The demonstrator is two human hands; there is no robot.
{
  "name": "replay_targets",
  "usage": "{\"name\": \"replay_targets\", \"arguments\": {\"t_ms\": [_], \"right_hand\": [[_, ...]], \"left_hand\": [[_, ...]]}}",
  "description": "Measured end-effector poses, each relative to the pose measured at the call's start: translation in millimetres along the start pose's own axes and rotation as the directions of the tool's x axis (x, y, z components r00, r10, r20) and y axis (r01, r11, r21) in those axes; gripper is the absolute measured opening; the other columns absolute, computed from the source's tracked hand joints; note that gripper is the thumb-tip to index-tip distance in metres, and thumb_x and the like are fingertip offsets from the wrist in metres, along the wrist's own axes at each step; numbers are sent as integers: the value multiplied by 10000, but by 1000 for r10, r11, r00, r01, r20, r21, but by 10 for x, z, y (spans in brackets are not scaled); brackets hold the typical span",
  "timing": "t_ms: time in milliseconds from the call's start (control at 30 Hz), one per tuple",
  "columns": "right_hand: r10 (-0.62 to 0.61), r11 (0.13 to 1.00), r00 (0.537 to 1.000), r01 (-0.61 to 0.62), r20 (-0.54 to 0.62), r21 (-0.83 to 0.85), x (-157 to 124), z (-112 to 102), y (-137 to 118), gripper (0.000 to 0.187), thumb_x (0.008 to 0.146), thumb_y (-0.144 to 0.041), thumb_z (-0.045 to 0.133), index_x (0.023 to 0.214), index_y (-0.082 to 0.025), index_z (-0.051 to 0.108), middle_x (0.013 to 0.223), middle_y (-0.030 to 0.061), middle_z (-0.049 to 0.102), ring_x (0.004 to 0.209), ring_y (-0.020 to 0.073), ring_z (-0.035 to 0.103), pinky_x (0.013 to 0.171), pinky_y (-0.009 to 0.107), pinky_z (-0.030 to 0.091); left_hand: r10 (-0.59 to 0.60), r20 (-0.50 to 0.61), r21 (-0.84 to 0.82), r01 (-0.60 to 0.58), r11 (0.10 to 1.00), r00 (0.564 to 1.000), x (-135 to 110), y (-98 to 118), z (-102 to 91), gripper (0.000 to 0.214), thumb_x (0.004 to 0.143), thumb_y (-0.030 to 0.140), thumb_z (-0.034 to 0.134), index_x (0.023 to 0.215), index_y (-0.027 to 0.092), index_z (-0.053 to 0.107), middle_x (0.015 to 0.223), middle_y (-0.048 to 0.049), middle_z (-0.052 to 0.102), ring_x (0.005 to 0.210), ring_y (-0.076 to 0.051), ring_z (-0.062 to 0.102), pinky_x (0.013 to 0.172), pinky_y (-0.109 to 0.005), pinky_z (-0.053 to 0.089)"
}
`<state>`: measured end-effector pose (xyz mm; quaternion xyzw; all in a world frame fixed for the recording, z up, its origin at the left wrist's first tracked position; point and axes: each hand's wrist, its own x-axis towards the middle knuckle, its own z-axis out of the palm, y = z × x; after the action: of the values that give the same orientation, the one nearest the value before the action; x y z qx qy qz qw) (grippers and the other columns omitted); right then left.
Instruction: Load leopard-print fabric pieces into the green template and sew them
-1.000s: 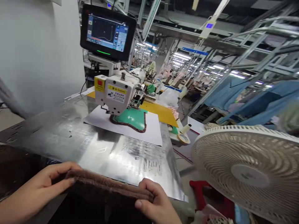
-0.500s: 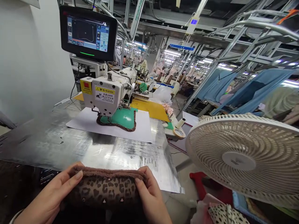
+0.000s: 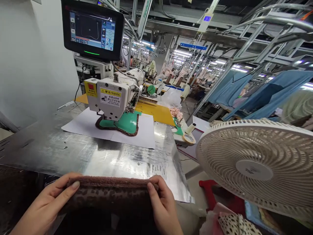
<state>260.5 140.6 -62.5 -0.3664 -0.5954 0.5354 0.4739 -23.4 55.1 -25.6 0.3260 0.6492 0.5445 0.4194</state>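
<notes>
A brown plush fabric piece with a leopard print [image 3: 112,192] is stretched between my two hands at the near edge of the metal table [image 3: 80,153]. My left hand [image 3: 57,194] pinches its left end, thumb on top. At the right end my right hand [image 3: 160,197] grips it the same way. The fabric's lower part falls into shadow. Beyond, under the white sewing machine head [image 3: 109,101], a green template [image 3: 126,122] lies on a brown plush piece [image 3: 133,133], with white paper [image 3: 146,137] beneath.
A control screen [image 3: 91,32] stands above the machine. To the right, a large white fan [image 3: 254,169] sits close to the table's edge. Behind lie a yellow board [image 3: 158,114], a roll of tape [image 3: 189,139] and a thread cone [image 3: 190,128]. Fabrics [image 3: 232,225] are heaped below the fan.
My hands have drawn slightly apart and the fabric's top edge is straighter. Less of the leopard print shows. The template and paper have shifted left under the machine head.
</notes>
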Motion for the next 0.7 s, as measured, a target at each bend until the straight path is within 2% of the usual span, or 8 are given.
{"name": "replay_targets", "arguments": {"t_ms": [100,200,300,433,533,633,700], "right_hand": [[-82,990,992,70,-100,-122,-13,40,60,293,1000,-486,474,908,-221,560,795,-6,543,730,151,510,652,234,427],[-122,982,974,91,-193,-164,-12,91,119,298,1013,-483,447,894,-226,538,742,-21,520,684,143,505,617,221,431],[-175,965,958,120,-229,-233,-1,91,135,293,1013,-469,453,885,-222,543,728,-20,526,678,142,519,613,222,433],[-189,949,959,123,-209,-291,31,52,83,313,999,-486,474,874,-213,564,710,-18,553,658,142,535,599,226,432],[-183,955,957,119,-225,-270,85,52,33,340,987,-508,485,845,-209,564,694,-18,557,646,144,539,587,229,436],[-215,952,947,149,-238,-268,149,74,-16,338,983,-501,494,836,-206,567,691,-17,559,651,145,544,598,231,440],[-246,946,938,179,-243,-270,184,90,-55,330,986,-488,494,834,-204,569,691,-17,561,648,143,542,596,230,439]], "left_hand": [[-149,115,-202,169,965,982,-1,-13,51,413,687,572,796,1011,328,718,944,22,748,665,-228,680,612,-332,592],[-117,107,-188,135,973,987,14,3,99,431,663,555,827,994,300,723,1005,18,744,822,-246,700,727,-314,603],[-82,127,-133,99,986,989,18,56,134,426,659,590,813,935,276,732,1019,3,749,948,-281,692,875,-355,586],[-58,157,-42,65,997,986,44,158,153,493,692,651,757,963,242,713,992,-21,751,954,-284,690,874,-362,584],[41,176,112,-61,992,984,128,210,147,540,770,687,655,1018,209,692,981,-43,739,891,-274,691,803,-347,590],[286,126,362,-312,878,950,231,225,164,488,850,636,565,1023,199,697,1042,-64,718,991,-278,662,893,-332,544],[385,85,426,-383,820,919,283,232,214,482,865,619,531,1023,193,691,1006,-67,715,977,-274,662,890,-324,533]]}}
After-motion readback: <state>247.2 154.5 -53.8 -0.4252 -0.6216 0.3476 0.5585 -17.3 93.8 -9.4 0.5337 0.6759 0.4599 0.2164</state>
